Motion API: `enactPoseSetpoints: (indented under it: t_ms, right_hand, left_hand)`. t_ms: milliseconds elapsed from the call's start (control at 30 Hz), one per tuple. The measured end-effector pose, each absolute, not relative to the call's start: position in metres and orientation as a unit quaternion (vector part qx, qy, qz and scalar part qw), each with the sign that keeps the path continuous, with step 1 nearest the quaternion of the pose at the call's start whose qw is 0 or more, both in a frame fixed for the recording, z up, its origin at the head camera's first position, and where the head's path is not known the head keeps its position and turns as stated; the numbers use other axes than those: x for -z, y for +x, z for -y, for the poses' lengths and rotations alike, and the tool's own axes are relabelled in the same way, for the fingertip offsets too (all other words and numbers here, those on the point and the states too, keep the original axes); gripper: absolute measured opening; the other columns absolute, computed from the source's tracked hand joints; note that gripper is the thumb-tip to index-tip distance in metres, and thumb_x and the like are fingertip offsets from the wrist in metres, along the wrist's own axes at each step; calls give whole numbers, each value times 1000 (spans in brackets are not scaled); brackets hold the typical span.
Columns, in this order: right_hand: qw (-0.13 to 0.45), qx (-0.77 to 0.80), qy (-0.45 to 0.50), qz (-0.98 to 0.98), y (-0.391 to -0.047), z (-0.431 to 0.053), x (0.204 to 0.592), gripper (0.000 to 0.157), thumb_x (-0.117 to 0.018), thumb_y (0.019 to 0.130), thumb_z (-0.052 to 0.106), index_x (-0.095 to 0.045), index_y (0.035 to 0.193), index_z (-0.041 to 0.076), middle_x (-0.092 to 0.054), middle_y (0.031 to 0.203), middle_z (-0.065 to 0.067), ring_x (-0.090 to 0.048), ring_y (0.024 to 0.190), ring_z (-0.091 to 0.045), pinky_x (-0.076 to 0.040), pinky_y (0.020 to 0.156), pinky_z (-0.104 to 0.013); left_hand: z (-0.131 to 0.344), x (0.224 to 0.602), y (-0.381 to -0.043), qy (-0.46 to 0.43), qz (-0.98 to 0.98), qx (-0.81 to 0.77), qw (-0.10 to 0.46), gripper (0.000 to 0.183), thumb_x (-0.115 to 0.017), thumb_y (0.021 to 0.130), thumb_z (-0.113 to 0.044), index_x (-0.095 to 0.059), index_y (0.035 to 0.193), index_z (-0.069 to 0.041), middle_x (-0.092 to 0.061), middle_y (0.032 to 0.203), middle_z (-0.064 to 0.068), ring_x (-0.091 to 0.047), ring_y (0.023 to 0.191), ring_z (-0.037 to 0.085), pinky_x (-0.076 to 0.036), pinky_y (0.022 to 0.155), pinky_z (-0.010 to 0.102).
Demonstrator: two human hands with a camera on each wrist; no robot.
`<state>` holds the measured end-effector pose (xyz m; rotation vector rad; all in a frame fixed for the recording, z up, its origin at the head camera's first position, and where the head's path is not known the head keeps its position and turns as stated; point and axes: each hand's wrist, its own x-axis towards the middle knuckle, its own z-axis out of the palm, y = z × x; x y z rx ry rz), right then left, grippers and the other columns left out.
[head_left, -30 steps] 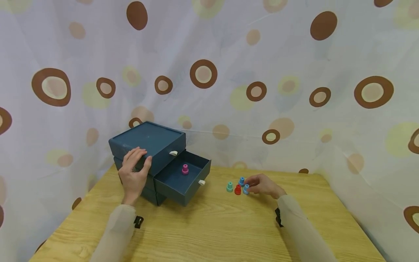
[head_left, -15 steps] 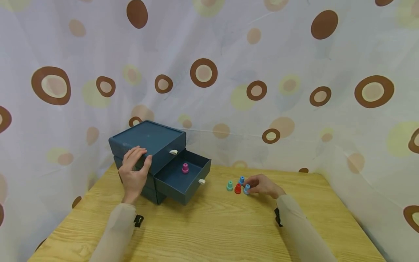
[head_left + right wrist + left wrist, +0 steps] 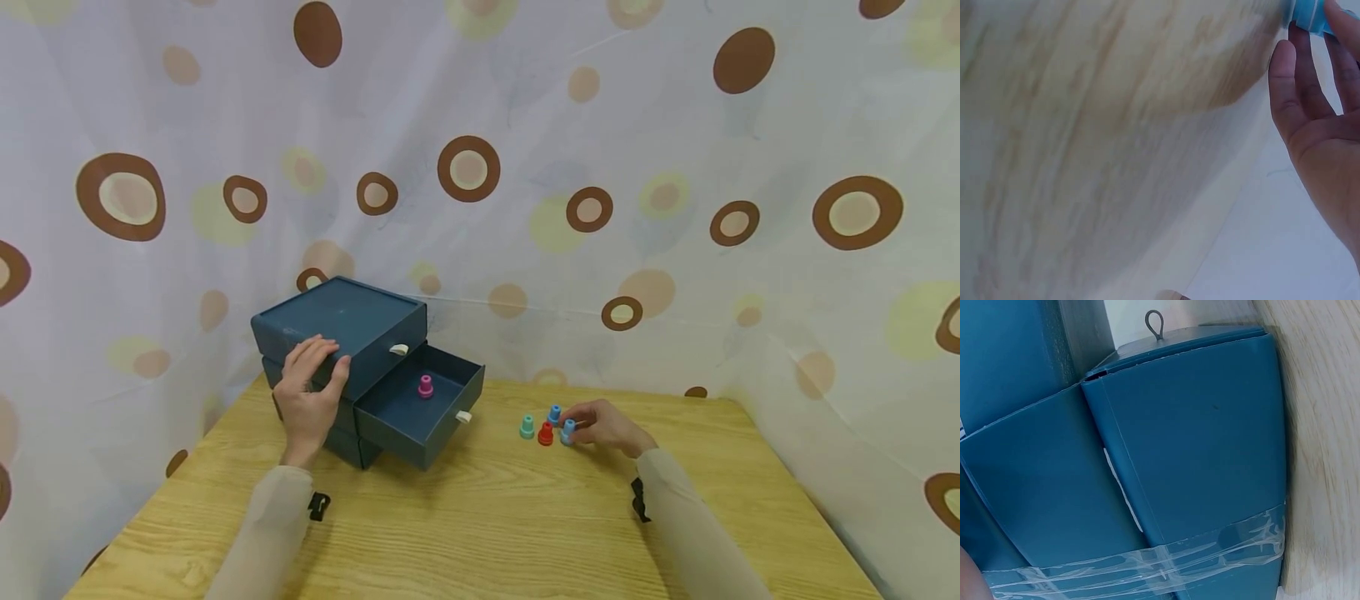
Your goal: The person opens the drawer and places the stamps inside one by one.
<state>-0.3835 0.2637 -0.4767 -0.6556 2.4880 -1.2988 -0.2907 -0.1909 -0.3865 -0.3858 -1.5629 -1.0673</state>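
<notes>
My right hand pinches a small light-blue bell-shaped peg on the table between thumb and fingers; in the right wrist view this light-blue peg shows only at the top edge. Close by stand a darker blue peg, a red peg and a mint-green peg, all upright. Resting on the near side of a dark-blue drawer box is my left hand, fingers over its upper edge. The middle drawer is pulled out, with a pink peg standing inside.
The wooden table backs onto a spotted curtain. White pull tabs stick out from the drawers. Clear tape runs round the box, and a small loop shows on the lowest drawer's end.
The light-blue peg has shifted slightly to the right in the right hand, away from the red peg. The left hand, the box and the other pegs stay as they were.
</notes>
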Motion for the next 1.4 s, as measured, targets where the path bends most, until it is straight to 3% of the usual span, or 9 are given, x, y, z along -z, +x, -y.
enactPoseSetpoints:
  t_ms: [167, 300, 567, 733, 933, 1200, 1400]
  right_hand:
    - [131, 495, -218, -831, -381, -265, 472, 39, -64, 93, 8, -59, 131, -1, -57, 134, -26, -56, 122, -40, -55, 90, -47]
    - [131, 526, -212, -813, -380, -262, 467, 46, -63, 95, 13, -54, 138, 0, -58, 134, -24, -58, 123, -37, -50, 96, -54]
    - [128, 524, -225, -811, -383, -256, 464, 50, -64, 94, 13, -51, 140, -2, -55, 136, -27, -54, 126, -41, -52, 96, -50]
    - [121, 515, -238, -815, -381, -249, 456, 47, -62, 95, 13, -53, 140, 4, -48, 143, -29, -50, 130, -42, -52, 97, -44]
    - [118, 512, -246, -814, -378, -238, 448, 47, -65, 94, 18, -56, 139, 8, -52, 143, -22, -51, 130, -39, -48, 102, -49]
    - [125, 521, -247, -808, -380, -222, 444, 45, -66, 94, 20, -58, 137, 9, -53, 142, -22, -54, 128, -38, -48, 98, -57]
    - [126, 518, -243, -810, -378, -212, 440, 46, -67, 93, 21, -58, 137, 10, -51, 142, -24, -52, 129, -38, -50, 100, -46]
  left_hand:
    - [190, 385, -289, -170, 664, 455, 568, 22, -72, 76, 12, -71, 98, 12, -69, 104, 31, -57, 113, 48, -36, 110, 56]
    - [191, 385, -290, -171, 664, 453, 570, 22, -72, 76, 12, -71, 98, 13, -69, 103, 31, -57, 113, 48, -35, 108, 60]
    - [190, 387, -288, -166, 666, 452, 570, 22, -72, 76, 12, -71, 97, 13, -69, 103, 31, -57, 112, 48, -37, 109, 54]
    - [192, 387, -290, -168, 664, 453, 570, 22, -72, 76, 12, -71, 98, 13, -69, 103, 31, -57, 112, 49, -36, 108, 58]
    - [192, 387, -293, -172, 662, 457, 569, 21, -72, 76, 11, -71, 98, 13, -69, 103, 31, -56, 113, 49, -34, 108, 61]
    - [192, 388, -293, -171, 667, 455, 564, 21, -71, 77, 10, -71, 98, 12, -69, 104, 31, -56, 114, 48, -34, 110, 58]
    - [192, 388, -294, -169, 665, 453, 568, 21, -72, 78, 9, -71, 98, 12, -69, 103, 31, -57, 113, 47, -36, 110, 56]
